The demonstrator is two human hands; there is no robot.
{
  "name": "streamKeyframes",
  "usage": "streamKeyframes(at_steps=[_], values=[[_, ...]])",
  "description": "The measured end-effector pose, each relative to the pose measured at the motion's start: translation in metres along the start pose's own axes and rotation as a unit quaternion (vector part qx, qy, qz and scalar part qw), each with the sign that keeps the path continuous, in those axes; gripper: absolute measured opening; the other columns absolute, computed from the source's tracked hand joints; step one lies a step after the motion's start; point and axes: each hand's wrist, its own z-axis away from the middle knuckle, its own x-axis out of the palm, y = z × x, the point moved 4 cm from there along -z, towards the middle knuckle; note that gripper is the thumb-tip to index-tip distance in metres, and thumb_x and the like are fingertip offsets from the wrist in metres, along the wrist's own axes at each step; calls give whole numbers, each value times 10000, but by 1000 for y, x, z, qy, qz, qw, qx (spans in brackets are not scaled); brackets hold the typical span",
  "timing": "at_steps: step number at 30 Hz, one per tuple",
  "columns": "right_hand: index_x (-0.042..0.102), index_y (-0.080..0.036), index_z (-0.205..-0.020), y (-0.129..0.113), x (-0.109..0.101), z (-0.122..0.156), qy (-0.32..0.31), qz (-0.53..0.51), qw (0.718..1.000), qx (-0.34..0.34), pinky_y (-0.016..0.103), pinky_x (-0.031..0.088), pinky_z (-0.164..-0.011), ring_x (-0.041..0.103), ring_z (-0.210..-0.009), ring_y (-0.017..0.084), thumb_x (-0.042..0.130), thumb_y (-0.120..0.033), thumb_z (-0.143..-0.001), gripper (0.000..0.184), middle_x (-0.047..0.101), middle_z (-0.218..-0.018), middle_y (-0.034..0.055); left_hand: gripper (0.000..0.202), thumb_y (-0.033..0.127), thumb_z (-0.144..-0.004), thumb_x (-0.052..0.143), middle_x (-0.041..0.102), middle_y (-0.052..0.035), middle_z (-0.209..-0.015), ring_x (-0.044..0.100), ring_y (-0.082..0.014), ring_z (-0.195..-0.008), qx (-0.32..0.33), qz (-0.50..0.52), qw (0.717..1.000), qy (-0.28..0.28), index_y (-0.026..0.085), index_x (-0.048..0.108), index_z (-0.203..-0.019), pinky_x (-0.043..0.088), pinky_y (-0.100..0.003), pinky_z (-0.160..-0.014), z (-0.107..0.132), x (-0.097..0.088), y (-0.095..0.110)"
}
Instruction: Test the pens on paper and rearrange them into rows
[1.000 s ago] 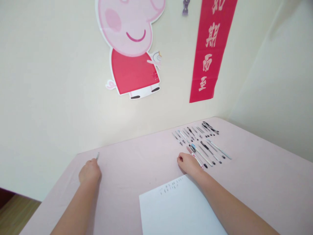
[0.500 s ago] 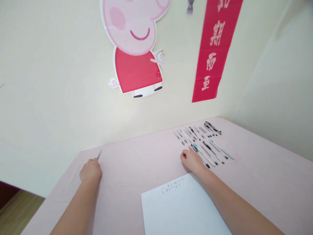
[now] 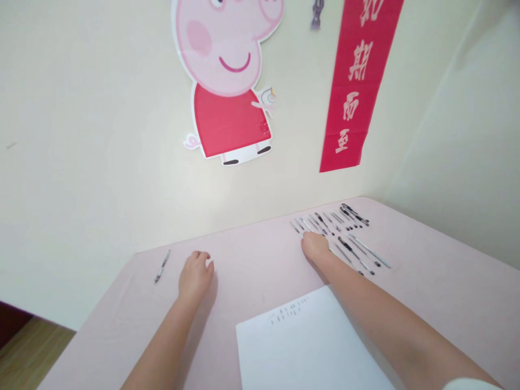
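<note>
My left hand [image 3: 196,275] hovers over or rests on the left part of the table, fingers loosely bent and apart, nothing in them. To its left lies a pen [image 3: 162,266] on the pink tabletop. My right hand [image 3: 314,246] is at the left end of the pens, its fingers curled down and partly hidden. The lower end of the leftmost pen [image 3: 295,227] in the back row meets its fingertips; whether it is gripped I cannot tell. Several pens in the front row [image 3: 356,254] are beside the hand, some covered by it and the forearm.
A white paper sheet [image 3: 292,352] with small marks along its top edge lies at the front, partly under my right forearm. The pink table [image 3: 244,271] meets the wall [image 3: 122,135], which carries a cartoon pig cutout [image 3: 229,122] and a red banner [image 3: 353,108].
My left hand has let go of the pen, which now lies on the table, and moved right. My right hand has shifted slightly up toward the back row of pens.
</note>
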Motion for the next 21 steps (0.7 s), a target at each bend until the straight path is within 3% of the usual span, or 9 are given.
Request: streamKeyframes(at_steps=[4, 8, 12, 17, 21], values=[[630, -86, -992, -9, 2, 9, -9, -3, 1000, -11, 311, 428, -769, 617, -941, 239, 429, -255, -846, 301, 653, -989, 201, 229, 226, -816, 406, 550, -79, -1012, 521, -207, -965, 75, 102, 992, -27, 178, 573, -965, 387, -317, -873, 13, 11, 51], [639, -112, -965, -27, 6, 31, -41, -18, 998, -41, 304, 431, -750, 623, -915, 245, 441, -304, -830, 307, 667, -962, 166, 319, 203, -836, 381, 560, -73, -1039, 538, -174, -954, 159, 206, 961, -89, 189, 542, -1111, 390, -279, -850, 27, 19, 97], [640, -133, -936, -57, 8, 60, -53, -47, 991, -111, 304, 429, -743, 624, -892, 244, 442, -350, -830, 313, 670, -952, 146, 379, 211, -870, 318, 569, -73, -955, 553, -163, -887, 212, 229, 940, -135, 220, 521, -1189, 394, -268, -801, 35, 28, 134], [624, -170, -968, -80, 9, 88, -64, -83, 973, -203, 276, 417, -722, 629, -868, 215, 467, -242, -790, 249, 679, -935, 100, 291, 200, -856, 335, 535, -86, -891, 546, -164, -813, 193, 169, 957, -137, 170, 606, -958, 393, -266, -725, 34, 45, 151], [631, -179, -930, -62, 9, 86, -74, -92, 976, -185, 270, 411, -711, 625, -850, 208, 490, -306, -784, 239, 684, -906, 84, 273, 229, -876, 324, 525, -89, -930, 545, -155, -810, 165, 95, 974, -122, 161, 581, -941, 383, -257, -706, 31, 50, 149]])
